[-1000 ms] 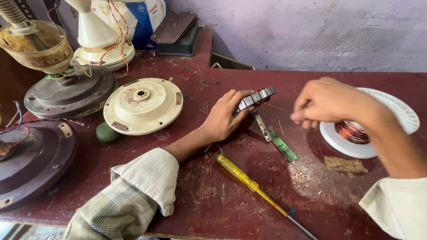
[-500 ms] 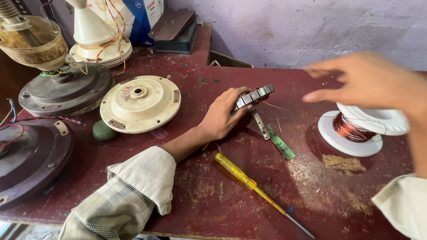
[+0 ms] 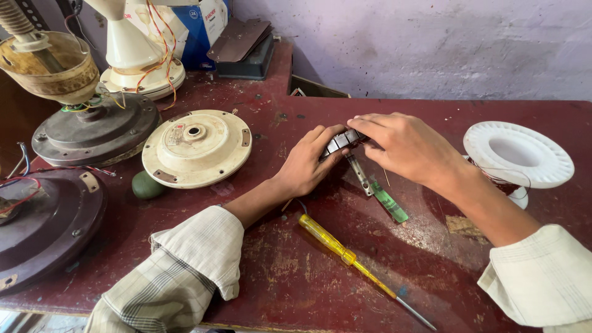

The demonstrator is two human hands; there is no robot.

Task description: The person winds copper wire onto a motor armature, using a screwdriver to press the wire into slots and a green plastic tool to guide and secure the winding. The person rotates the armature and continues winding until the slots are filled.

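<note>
In the middle of the dark red bench (image 3: 431, 259), I have my left hand (image 3: 308, 163) cupped around the near side of the small stator core (image 3: 343, 140), and my right hand (image 3: 407, 145) laid over its far top, fingers closed on it. The core is a grey slotted metal ring, standing on edge. I judge winding barely begun: the white wire spool (image 3: 517, 153) on the right holds copper, and the yellow screwdriver (image 3: 345, 254) lies unused nearer me.
</note>
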